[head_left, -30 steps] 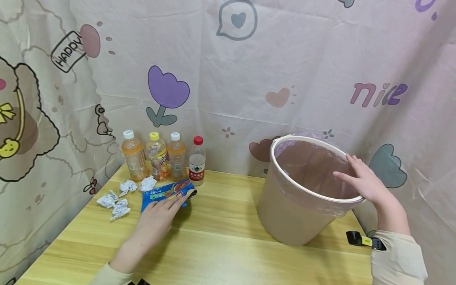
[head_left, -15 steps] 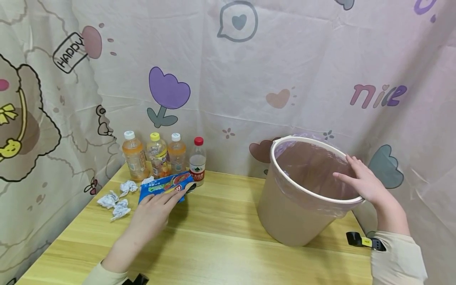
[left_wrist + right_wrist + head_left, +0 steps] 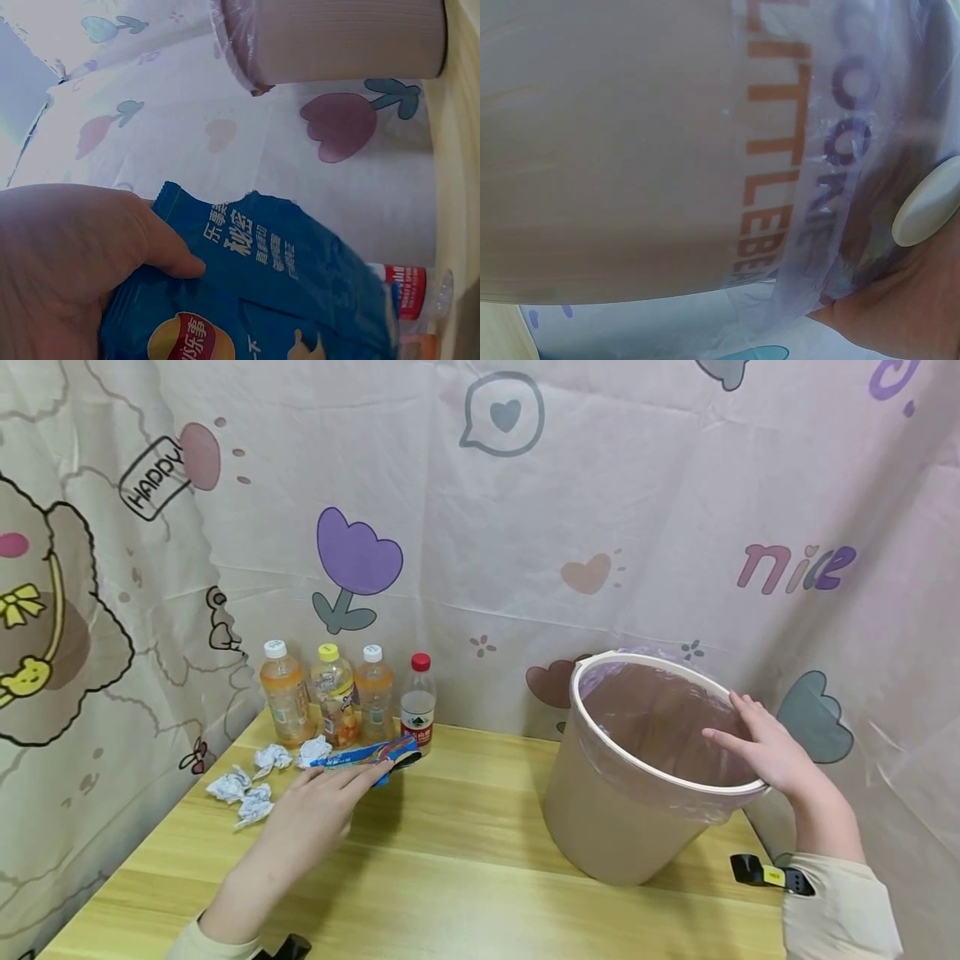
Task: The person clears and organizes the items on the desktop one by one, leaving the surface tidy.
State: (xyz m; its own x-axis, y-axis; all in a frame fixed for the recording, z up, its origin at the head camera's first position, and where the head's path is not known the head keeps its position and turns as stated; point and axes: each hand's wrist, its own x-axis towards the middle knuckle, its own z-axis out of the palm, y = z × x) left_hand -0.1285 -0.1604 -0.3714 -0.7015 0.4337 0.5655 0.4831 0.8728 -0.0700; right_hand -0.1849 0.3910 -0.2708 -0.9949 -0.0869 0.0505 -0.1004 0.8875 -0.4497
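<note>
My left hand (image 3: 318, 806) grips a blue chip bag (image 3: 367, 756) above the table, just in front of the bottles. In the left wrist view the thumb lies across the bag (image 3: 285, 277), whose upper edge looks torn; the other fingers are hidden behind it. My right hand (image 3: 780, 752) rests on the right rim of a beige trash bin (image 3: 622, 818), fingers and thumb straight and spread, the thumb over the opening. A clear plastic liner (image 3: 817, 150) folds over the bin's rim.
Three bottles with orange bands, among them a yellow-capped bottle (image 3: 333, 702), stand by the back edge beside a red-capped water bottle (image 3: 417, 706). Several crumpled paper balls (image 3: 255, 806) lie at the left of the wooden table (image 3: 465, 893). A printed curtain (image 3: 487, 527) hangs behind.
The chip bag has lifted and tilted in my left hand, its printed face now foreshortened in the head view. My right hand has stayed on the bin; the head view has shifted slightly.
</note>
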